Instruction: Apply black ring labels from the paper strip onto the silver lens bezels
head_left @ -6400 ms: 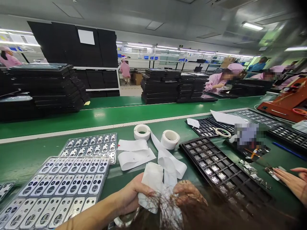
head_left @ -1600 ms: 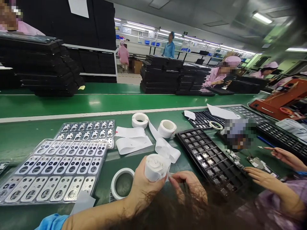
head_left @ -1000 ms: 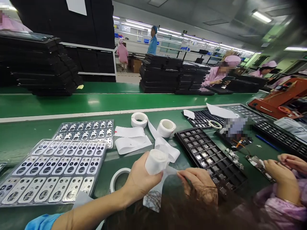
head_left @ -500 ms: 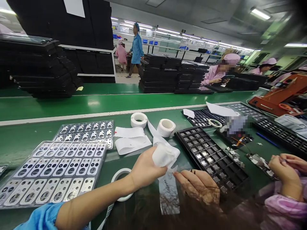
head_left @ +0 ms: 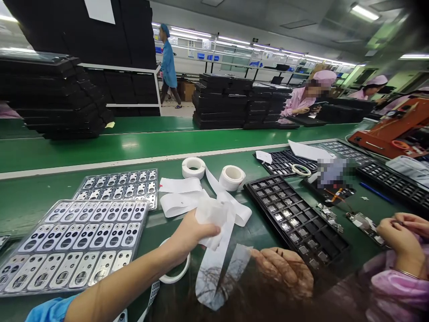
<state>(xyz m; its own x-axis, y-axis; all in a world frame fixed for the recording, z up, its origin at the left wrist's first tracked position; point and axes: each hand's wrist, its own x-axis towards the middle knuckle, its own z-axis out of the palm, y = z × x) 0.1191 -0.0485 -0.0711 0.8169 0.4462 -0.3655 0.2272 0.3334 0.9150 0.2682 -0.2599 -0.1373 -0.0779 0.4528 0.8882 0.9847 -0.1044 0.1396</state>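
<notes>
My left hand point(head_left: 192, 232) is closed around a bunched white paper strip point(head_left: 214, 264), like label backing. From that hand the strip hangs down in a loop and rises to my right hand point(head_left: 283, 270). The fingertips of my right hand pinch its free, translucent end; dark hair-like strands blur that hand's lower part. Behind my left hand lie two white label rolls point(head_left: 193, 169) point(head_left: 232, 178), one trailing a strip, and folded white strips point(head_left: 181, 197). Partly under my left wrist is a white ring point(head_left: 176, 278).
Clear trays of metal plates point(head_left: 77, 243) lie left. At right sit a black compartment tray point(head_left: 295, 219) of small square parts, circuit boards point(head_left: 365, 226), and a co-worker's hands point(head_left: 402, 237). An orange machine point(head_left: 395, 127) and black tray stacks point(head_left: 228, 102) stand farther back.
My left hand has moved left, away from my right hand. The strip between them now hangs in a longer loop. A person in blue has walked left in the background.
</notes>
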